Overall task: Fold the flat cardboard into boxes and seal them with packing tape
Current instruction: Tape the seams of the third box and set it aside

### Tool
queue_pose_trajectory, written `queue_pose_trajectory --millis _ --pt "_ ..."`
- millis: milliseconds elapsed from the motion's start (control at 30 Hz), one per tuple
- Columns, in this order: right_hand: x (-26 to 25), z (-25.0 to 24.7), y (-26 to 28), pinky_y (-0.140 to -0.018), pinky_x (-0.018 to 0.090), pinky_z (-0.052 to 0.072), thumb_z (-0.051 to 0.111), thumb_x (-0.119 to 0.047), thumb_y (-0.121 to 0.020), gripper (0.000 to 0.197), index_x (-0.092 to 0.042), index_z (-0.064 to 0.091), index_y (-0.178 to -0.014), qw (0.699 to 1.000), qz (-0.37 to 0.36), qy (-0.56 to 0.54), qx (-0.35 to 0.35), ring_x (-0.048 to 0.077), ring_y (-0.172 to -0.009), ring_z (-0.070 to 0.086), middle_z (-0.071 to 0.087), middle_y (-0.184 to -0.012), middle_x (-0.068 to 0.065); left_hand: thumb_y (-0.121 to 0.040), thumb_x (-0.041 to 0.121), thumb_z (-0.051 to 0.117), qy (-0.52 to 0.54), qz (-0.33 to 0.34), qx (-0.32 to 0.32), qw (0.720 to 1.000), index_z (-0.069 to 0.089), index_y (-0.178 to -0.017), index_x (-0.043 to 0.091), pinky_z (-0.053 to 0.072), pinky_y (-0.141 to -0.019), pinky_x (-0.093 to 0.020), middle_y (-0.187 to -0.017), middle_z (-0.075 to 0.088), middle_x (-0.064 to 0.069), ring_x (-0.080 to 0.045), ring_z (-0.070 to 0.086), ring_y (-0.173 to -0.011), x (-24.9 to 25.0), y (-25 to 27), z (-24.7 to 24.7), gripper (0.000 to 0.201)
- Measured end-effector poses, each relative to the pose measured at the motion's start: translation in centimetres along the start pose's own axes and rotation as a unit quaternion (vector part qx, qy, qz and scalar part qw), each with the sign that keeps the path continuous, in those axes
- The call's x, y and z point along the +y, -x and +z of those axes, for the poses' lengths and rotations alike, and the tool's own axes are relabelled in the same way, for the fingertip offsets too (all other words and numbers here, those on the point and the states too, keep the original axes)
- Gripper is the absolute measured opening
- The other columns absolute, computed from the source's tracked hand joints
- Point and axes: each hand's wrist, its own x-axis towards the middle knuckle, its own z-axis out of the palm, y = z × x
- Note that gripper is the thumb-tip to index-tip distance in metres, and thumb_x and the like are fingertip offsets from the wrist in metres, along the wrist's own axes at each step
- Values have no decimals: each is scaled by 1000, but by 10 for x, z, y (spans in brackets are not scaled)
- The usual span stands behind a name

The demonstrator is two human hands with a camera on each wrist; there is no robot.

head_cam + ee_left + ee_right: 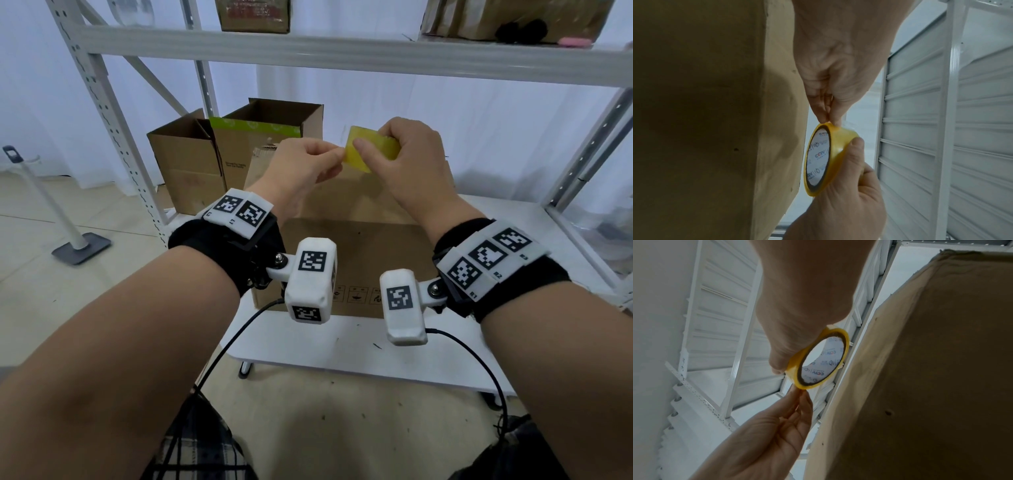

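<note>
A yellow roll of packing tape point(375, 150) is held up in the air above a brown cardboard box point(356, 263) that stands on the white table point(342, 346). My right hand point(376, 148) grips the roll, thumb on its outer face and fingers behind it. My left hand point(337, 155) pinches the roll's left rim with thumb and fingertips. In the left wrist view the left hand's fingertips point(827, 119) meet on the top edge of the roll point(835, 155). The right wrist view shows the roll point(795, 368) beside the box wall point(931, 369). I cannot tell whether a tape end is lifted.
Two open cardboard boxes point(191, 161) point(274, 133) stand behind the table on the left. A white metal shelving rack point(342, 51) surrounds the workspace, with boxes on its upper shelf. A grey floor stand point(80, 245) is at the left. Cables hang from both wrist cameras.
</note>
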Motion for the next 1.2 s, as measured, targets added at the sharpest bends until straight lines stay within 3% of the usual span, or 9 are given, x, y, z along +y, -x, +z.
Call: queue_pose_trajectory --millis 200,300,400,633,767,933,1033,1100,1200 --pt "6 4 5 -79 34 33 60 -41 -91 29 -17 49 -79 999 -24 9 25 18 -78 42 47 -76 -3 -93 2 58 48 -22 -12 999 64 -80 4 51 -67 -16 -70 58 -2 -8 56 -62 -2 1 7 14" --pt "7 7 5 -78 31 27 58 -44 -88 29 -18 50 -79 998 -40 27 26 18 -78 41 48 -77 -2 -94 4 57 42 -26 0 999 64 -86 3 53 -77 -21 -77 60 -5 -12 58 -72 -5 -3 8 11" --pt "5 9 4 -77 29 20 57 -44 -89 34 -11 58 -85 995 -61 72 18 17 -81 39 47 -81 -1 -95 4 56 50 -27 -6 998 62 -111 -5 53 -88 -22 -98 66 -10 -14 63 -88 -7 -4 7 20" --pt "7 11 5 -79 31 21 56 -45 -90 38 -8 61 -88 994 -69 79 20 22 -82 43 54 -83 4 -92 2 60 33 -10 17 999 65 -108 -7 54 -76 -17 -93 66 -11 -12 64 -82 -8 -1 3 19" --pt "9 15 7 -76 30 22 55 -48 -88 38 -11 58 -81 996 -59 52 43 19 -78 41 49 -77 -1 -93 2 59 47 -23 -7 999 67 -93 -1 52 -78 -19 -82 64 -7 -12 60 -76 -14 0 5 9" --pt "7 14 6 -76 29 21 53 -49 -88 38 -12 57 -82 996 -57 46 58 17 -78 39 46 -78 -3 -95 2 54 57 -22 -15 998 62 -81 6 49 -67 -17 -68 57 0 -7 53 -61 -9 0 7 17" --pt "6 13 5 -75 27 18 53 -49 -87 39 -11 57 -83 996 -63 49 41 18 -80 39 46 -79 -2 -95 5 55 41 -22 1 999 62 -92 4 49 -78 -22 -82 60 -5 -14 57 -76 -8 -1 7 8" --pt "7 13 5 -76 27 18 56 -46 -89 37 -9 59 -86 996 -64 60 30 18 -82 38 46 -81 -1 -95 6 56 39 -20 6 999 61 -113 -2 51 -87 -22 -103 65 -11 -18 62 -94 -9 -2 8 21" --pt "8 12 5 -79 31 21 58 -43 -93 36 -8 61 -91 992 -69 100 21 21 -84 41 50 -84 2 -94 5 57 21 -9 22 999 63 -116 -4 54 -80 -16 -106 68 -14 -12 64 -88 -6 0 10 25"
